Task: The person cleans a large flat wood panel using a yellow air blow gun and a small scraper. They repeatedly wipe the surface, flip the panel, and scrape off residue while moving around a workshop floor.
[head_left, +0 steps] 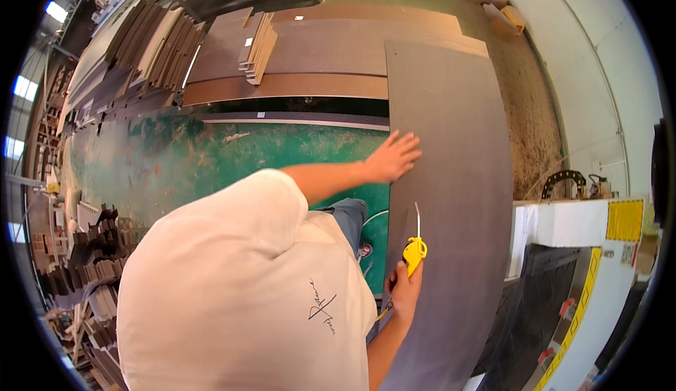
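Note:
A long dark brown panel runs from the far side toward me. My left hand rests on its left edge with fingers spread, holding nothing. Lower down, my right hand is wrapped around a yellow air blow gun, whose thin pale nozzle points away from me over the panel. A piece of yellow hose shows below that hand. The gun's trigger is partly hidden by my fingers.
Beyond my left arm lie large brown boards with a small stack of strips on top. Many panels lean at far left. On the right stands a white machine with yellow-marked edging. Below is a green floor.

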Demonstrator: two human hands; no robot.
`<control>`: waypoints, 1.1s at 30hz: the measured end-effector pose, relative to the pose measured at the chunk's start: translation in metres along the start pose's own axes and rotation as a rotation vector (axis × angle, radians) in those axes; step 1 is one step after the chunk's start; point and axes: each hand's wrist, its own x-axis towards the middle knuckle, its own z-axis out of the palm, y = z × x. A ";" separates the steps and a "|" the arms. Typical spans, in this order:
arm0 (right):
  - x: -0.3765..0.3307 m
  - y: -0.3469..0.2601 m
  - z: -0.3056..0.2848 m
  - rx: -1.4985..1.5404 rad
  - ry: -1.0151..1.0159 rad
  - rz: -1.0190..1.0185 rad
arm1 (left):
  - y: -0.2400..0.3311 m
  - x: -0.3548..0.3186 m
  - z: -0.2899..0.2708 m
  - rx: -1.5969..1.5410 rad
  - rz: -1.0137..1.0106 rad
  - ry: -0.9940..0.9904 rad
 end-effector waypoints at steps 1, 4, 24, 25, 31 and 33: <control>0.013 -0.009 0.004 -0.117 0.024 -0.025 | 0.004 -0.007 -0.001 -0.160 -0.001 0.053; 0.048 -0.044 0.027 -0.316 0.032 -0.086 | -0.036 0.016 -0.006 -0.102 -0.067 0.023; 0.405 -0.325 0.070 -0.667 -0.011 -0.136 | -0.273 0.226 -0.044 -0.016 -0.268 -0.006; 0.420 -0.339 0.047 -0.659 0.187 -0.077 | -0.263 0.238 -0.040 0.042 -0.249 0.002; 0.388 -0.368 0.029 -0.462 0.076 -0.003 | -0.221 0.343 0.013 -0.010 -0.163 -0.100; 0.368 -0.354 0.022 -0.369 0.029 0.106 | -0.208 0.391 0.037 -0.086 -0.082 -0.100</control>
